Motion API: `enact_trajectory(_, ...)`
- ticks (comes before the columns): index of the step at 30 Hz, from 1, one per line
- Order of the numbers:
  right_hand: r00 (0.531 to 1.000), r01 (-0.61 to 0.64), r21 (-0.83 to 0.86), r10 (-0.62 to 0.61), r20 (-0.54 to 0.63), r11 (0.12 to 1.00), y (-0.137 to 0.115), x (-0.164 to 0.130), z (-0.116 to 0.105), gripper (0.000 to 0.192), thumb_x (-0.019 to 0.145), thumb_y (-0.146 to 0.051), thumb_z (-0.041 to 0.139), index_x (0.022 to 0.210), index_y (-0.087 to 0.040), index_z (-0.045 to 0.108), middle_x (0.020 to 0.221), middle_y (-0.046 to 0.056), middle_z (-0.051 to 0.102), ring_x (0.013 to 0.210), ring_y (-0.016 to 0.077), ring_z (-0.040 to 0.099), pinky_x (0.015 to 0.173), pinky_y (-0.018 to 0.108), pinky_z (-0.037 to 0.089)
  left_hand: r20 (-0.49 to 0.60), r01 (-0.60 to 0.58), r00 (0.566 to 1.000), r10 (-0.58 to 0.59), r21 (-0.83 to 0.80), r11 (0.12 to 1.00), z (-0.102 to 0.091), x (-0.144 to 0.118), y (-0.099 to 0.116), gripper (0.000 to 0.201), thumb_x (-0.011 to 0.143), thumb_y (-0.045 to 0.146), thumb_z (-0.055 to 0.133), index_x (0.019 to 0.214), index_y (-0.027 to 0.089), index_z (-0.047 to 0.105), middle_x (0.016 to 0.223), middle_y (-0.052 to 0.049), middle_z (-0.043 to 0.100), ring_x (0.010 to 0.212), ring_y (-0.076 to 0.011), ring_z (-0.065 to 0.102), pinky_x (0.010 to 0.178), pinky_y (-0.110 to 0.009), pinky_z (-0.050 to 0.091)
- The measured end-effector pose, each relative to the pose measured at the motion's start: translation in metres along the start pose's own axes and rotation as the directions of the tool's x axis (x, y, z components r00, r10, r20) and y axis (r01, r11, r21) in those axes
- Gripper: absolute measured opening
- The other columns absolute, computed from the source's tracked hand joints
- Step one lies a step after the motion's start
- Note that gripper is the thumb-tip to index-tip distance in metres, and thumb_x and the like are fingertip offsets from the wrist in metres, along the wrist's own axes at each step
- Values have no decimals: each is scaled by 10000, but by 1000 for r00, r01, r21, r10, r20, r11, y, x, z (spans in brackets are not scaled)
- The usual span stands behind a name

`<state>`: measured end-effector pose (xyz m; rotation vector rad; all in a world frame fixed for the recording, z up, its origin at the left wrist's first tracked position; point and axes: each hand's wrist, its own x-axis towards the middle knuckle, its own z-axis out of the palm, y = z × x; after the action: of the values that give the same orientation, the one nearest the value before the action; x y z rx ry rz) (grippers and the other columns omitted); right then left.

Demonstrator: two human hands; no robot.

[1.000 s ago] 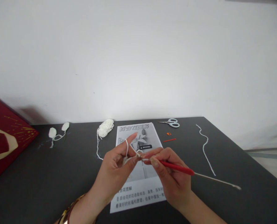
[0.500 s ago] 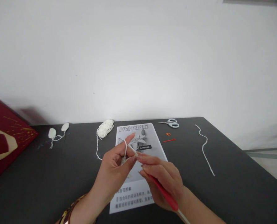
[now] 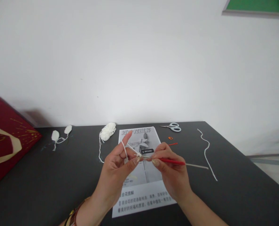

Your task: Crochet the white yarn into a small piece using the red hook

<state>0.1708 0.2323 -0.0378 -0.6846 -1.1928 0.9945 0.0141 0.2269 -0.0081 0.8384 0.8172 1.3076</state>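
Note:
Between thumb and fingers, my left hand [image 3: 117, 166] pinches a small piece of white crochet work [image 3: 139, 156]. White yarn [image 3: 123, 147] loops round its raised index finger and trails back to a skein [image 3: 108, 131] on the table. My right hand [image 3: 173, 171] grips a crochet hook [image 3: 172, 161] by its red handle, holding it nearly level. The hook's thin metal tip meets the white work at my left fingertips; the exact stitch is too small to make out. Both hands are above a printed pattern sheet [image 3: 145, 193].
On the dark table [image 3: 83, 169], two white crocheted petals [image 3: 55, 135] lie at left by a red bag [image 3: 5, 141]. Scissors [image 3: 174, 127], an orange stitch marker [image 3: 170, 138] and a red yarn needle [image 3: 173, 144] are beyond my right hand. A loose yarn strand [image 3: 205, 150] lies right.
My right hand has turned the crochet hook from steeply slanted to nearly level and moved slightly right, baring its metal shaft. My left hand keeps its pinch; the view has shifted a little.

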Motion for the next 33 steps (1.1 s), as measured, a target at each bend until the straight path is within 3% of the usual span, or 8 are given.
enact_trajectory(5, 972, -233, 164, 228, 51, 959, -4, 5, -2, 120, 770, -271, 712, 882, -231, 728, 752, 15, 679, 678, 141, 630, 639, 274, 516, -3, -30, 1000, 30, 24, 999, -4, 2, 1, 694, 732, 168, 728, 1351, 328, 458, 729, 51, 581, 722, -116, 597, 716, -255, 447)
enact_trajectory(14, 971, -239, 126, 234, 58, 963, -11, 12, -13, 58, 771, -249, 713, 811, -207, 709, 641, -26, 674, 507, 90, 633, 493, 184, 485, 23, -101, 995, 99, 112, 989, -6, 4, -1, 732, 765, 166, 700, 1397, 346, 379, 733, 51, 565, 730, -112, 575, 738, -262, 436)
enact_trajectory(18, 968, -250, 82, 247, 47, 965, -12, 14, -14, 94, 721, -220, 757, 811, -224, 730, 641, -6, 713, 523, 114, 650, 518, 210, 531, 13, -93, 996, 92, 32, 995, -5, 5, 3, 742, 756, 151, 703, 1398, 341, 381, 731, 51, 569, 748, -119, 601, 768, -266, 435)
enact_trajectory(20, 980, -185, -10, 185, 71, 983, -15, 15, -11, 108, 703, -198, 770, 803, -231, 744, 677, 12, 731, 585, 131, 671, 564, 219, 544, 19, -41, 999, 42, -25, 999, -4, 4, 4, 752, 749, 135, 704, 1398, 337, 381, 721, 53, 573, 729, -116, 602, 750, -260, 435)
enact_trajectory(22, 989, -34, -134, 53, 137, 990, -18, 15, -8, 110, 707, -162, 762, 795, -228, 756, 747, 34, 740, 666, 144, 683, 605, 221, 547, 34, 24, 999, -22, -71, 997, -2, 3, 5, 769, 741, 117, 704, 1404, 322, 373, 705, 51, 575, 706, -113, 596, 730, -255, 433)
enact_trajectory(25, 955, 216, -249, -150, 256, 944, -22, 12, -5, 193, 734, -103, 727, 883, -223, 753, 828, 53, 730, 719, 151, 682, 622, 226, 550, 48, 77, 996, -72, -107, 991, 0, 2, 6, 794, 730, 93, 700, 1418, 284, 355, 695, 42, 590, 690, -111, 584, 720, -249, 433)
enact_trajectory(28, 890, 416, -343, -300, 343, 842, -22, 8, -5, 297, 758, -52, 683, 1002, -216, 721, 888, 74, 721, 753, 164, 683, 645, 248, 565, 40, 85, 996, -81, -106, 991, 2, 2, 8, 805, 721, 86, 702, 1424, 258, 348, 688, 36, 601, 671, -105, 568, 708, -243, 434)
enact_trajectory(33, 729, 682, -456, -474, 495, 572, -15, -1, -5, 449, 769, -16, 624, 1176, -207, 636, 927, 113, 714, 811, 201, 671, 681, 303, 572, -1, 2, 1000, -2, -13, 1000, 6, -1, 8, 824, 744, 133, 697, 1443, 290, 291, 689, 51, 580, 662, -106, 561, 704, -248, 446)
